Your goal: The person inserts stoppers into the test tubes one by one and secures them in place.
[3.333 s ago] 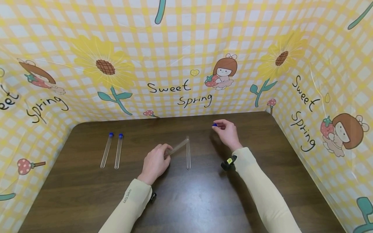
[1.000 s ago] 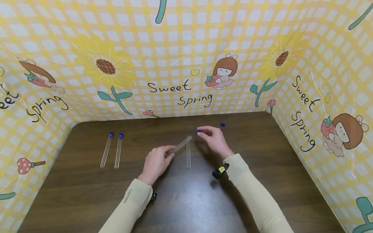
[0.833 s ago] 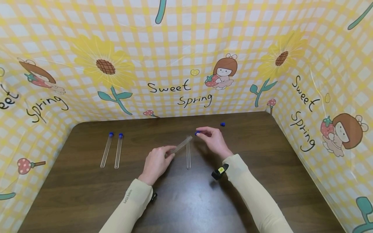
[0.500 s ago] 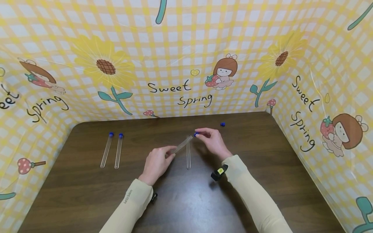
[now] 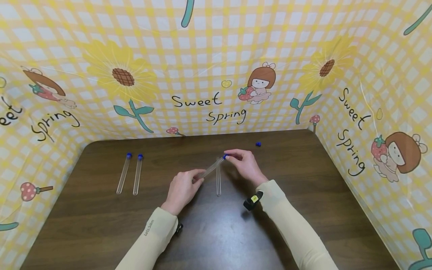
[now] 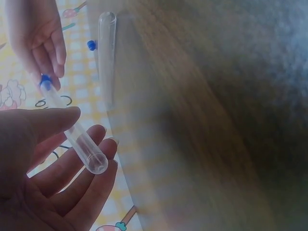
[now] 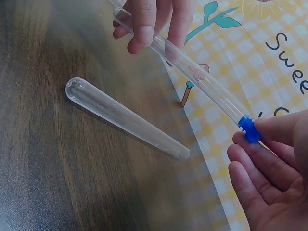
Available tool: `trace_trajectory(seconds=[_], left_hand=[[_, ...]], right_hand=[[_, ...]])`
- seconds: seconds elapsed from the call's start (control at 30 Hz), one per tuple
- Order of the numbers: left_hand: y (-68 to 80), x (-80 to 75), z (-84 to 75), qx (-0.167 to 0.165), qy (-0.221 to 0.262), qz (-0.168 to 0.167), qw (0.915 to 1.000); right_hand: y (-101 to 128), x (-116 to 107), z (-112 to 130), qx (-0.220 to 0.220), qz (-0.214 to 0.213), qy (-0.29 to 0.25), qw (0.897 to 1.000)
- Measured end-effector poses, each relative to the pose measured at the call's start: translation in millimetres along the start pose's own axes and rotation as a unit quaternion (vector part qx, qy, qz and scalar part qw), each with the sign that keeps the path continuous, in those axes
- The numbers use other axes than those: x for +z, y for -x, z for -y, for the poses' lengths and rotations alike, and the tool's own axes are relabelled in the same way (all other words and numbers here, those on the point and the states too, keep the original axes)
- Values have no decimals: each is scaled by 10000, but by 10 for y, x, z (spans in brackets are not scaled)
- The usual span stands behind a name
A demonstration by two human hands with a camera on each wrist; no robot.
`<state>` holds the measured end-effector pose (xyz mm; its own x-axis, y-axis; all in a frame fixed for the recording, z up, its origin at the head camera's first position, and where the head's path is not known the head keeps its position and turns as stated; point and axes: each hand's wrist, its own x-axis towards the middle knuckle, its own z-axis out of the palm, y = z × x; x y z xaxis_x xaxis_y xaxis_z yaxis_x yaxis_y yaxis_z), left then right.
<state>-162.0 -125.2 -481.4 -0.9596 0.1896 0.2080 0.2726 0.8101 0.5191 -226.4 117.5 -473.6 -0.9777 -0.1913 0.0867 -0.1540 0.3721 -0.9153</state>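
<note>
Far left on the worktop (image 5: 101, 225): 2 capped tubes (image 5: 130, 174) lie side by side, blue caps pointing to the back wall, well apart from the hands, prob. parked there out of the way.

Left hand (image 5: 182, 189): fingers curled round the closed, rounded end of a clear test tube (image 5: 210, 169), thumb on top. Tube is lifted off the wood and angled up and to the right, open end offered toward the other hand, so the mouth is free and steady for capping.

Under it, a 2nd bare tube (image 5: 218, 180) lies flat on the worktop w/ no cap, open end away from the person, close by both hands.

Right hand (image 5: 244, 165): thumb and forefinger pinch a small blue cap (image 5: 225, 156), the other fingers loosely bent. Cap sits right at the mouth of the held tube; right wrist view shows it touching, at least partly on (image 7: 249, 129). Can't tell if it's seated fully.

Further right and back, a spare blue cap (image 5: 258, 144) rests alone on the worktop, near the right hand, likely for the bare tube.
</note>
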Motion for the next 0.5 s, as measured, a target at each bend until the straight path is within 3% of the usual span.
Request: trace_trajectory(seconds=[0.5], left_hand=[[6, 18, -44, -64, 84, 15, 9999]], right_hand=[[53, 117, 30, -110, -212, 138, 9996]])
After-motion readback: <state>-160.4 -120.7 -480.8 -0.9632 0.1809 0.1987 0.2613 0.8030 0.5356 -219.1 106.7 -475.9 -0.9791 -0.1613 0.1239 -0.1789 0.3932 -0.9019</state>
